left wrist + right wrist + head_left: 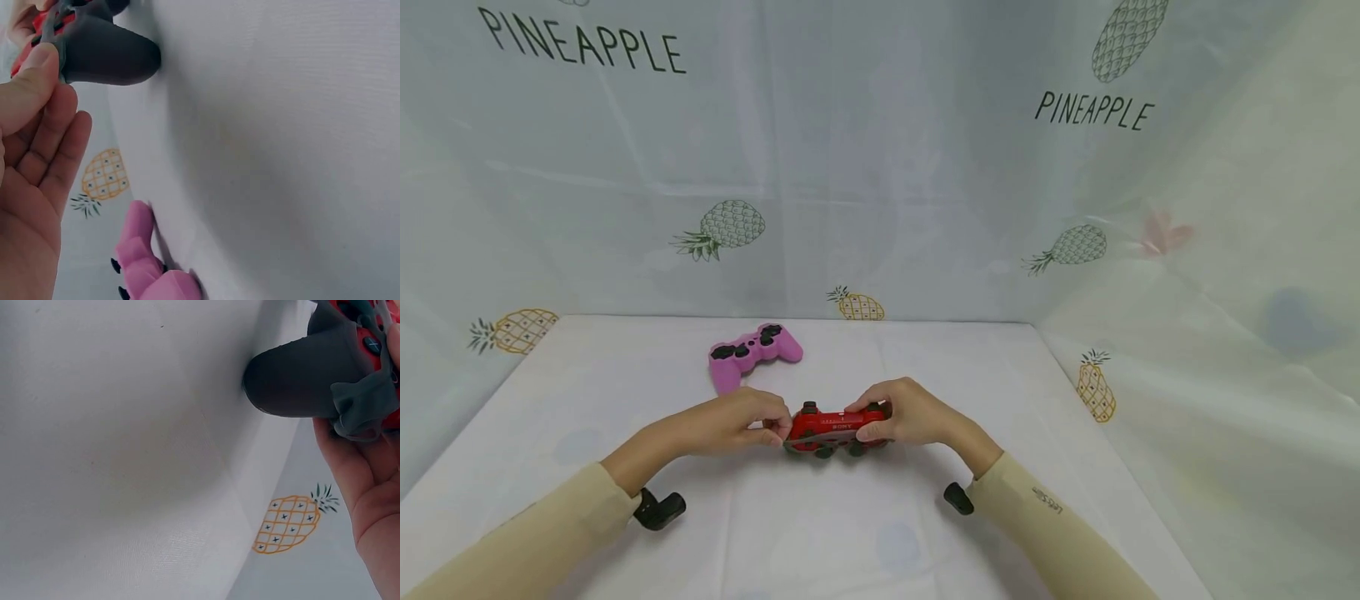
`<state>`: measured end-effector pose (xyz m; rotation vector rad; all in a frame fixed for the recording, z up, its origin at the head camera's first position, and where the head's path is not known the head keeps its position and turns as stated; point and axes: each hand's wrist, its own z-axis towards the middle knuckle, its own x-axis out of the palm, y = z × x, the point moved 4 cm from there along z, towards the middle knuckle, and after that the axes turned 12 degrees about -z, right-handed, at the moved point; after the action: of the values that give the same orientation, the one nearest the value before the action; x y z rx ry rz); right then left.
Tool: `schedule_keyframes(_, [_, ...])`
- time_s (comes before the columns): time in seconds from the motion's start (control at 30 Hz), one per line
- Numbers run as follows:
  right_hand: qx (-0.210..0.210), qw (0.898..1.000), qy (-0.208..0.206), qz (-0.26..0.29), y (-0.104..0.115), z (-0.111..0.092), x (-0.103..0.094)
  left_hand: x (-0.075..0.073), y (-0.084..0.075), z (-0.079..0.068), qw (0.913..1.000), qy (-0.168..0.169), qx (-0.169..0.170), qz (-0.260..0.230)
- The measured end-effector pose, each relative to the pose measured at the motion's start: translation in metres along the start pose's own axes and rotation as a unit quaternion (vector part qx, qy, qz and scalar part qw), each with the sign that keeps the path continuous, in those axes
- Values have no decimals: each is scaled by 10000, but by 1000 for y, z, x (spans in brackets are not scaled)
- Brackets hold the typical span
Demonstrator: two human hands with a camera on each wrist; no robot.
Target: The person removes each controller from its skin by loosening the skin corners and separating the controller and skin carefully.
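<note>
A red game controller (pixel 831 422) marked SONY stands between the two hands, with its far edge facing up. Its grips are covered by a dark grey silicone sleeve (pixel 109 53), whose rim stretches across the red face. In the right wrist view a loose flap of the sleeve (pixel 369 400) bunches near the buttons. My left hand (pixel 730 421) pinches the sleeve's rim at the left end between thumb and index finger, the other fingers loosely bent. My right hand (pixel 917 412) holds the controller's right end, thumb on the face side and fingers behind.
A pink game controller (pixel 748 354) with black buttons lies behind my left hand on the white-covered table (pixel 820 533). A pineapple-print curtain (pixel 880 167) hangs along the back and sides. Black wrist devices (pixel 658 508) sit at both sleeve cuffs.
</note>
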<state>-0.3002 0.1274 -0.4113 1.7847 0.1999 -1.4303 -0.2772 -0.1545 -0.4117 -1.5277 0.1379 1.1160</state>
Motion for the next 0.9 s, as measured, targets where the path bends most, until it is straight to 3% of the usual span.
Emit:
schedule_keyframes(0.33, [311, 9970, 265, 657, -4, -3, 1, 9, 6, -5, 9993, -152, 323, 57])
schedule_keyframes(0.5, [247, 9976, 186, 617, -3, -2, 3, 11, 8, -6, 9995, -324, 35, 42])
schedule_keyframes(0.6, [281, 9985, 33, 478, -3, -1, 5, 11, 9, -4, 9983, -562, -164, -11])
schedule_keyframes(0.9, [268, 9985, -471, 36, -3, -3, 7, 10, 5, -2, 9896, -1419, -106, 218])
